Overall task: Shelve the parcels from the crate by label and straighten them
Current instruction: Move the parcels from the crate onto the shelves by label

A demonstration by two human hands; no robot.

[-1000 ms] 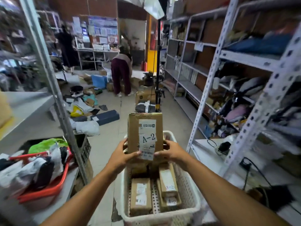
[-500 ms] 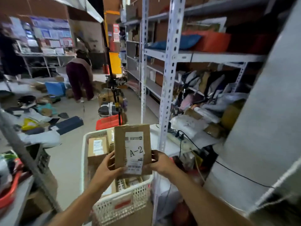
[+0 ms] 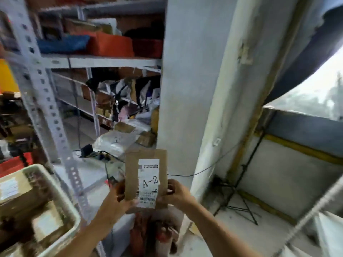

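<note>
**Parcel A-2 held before the shelving**

Left hand (image 3: 118, 197): fingers and thumb curled round the left edge of the parcel, thumb on its front face near the lower corner.

Right hand (image 3: 176, 194): fingers curled behind the right edge of the same parcel, thumb at the front.

Parcel (image 3: 146, 179): brown cardboard, upright, held in the air between both hands, resting on no surface. Its white label (image 3: 148, 182) faces the camera and reads "A-2", with a barcode below; the label's left edge looks torn or lifted.

Crate (image 3: 63, 199): white, perforated plastic, at lower left, below and well left of the parcel. Brown boxes (image 3: 22, 197) with pale labels lie inside; blurred, labels unreadable.

Red items (image 3: 146, 236): on the floor directly beneath the parcel; blurred, kind cannot be told.

Shelving (image 3: 46, 101): white perforated steel upright rising from beside the crate, with several shelf levels behind it. The lowest visible level carries a black cable (image 3: 87, 151), pale bags (image 3: 117, 140) and small cartons. The middle level is packed with mixed soft mailers (image 3: 130, 93). The upper level bears a blue bag (image 3: 61, 44) and an orange box (image 3: 111, 45) side by side.

Pillar (image 3: 194, 80): grey concrete, directly behind the parcel, right of the shelving.

Black stand (image 3: 241, 199): folding legs on the floor right of the pillar.

Window (image 3: 319, 95): at far right.
</note>
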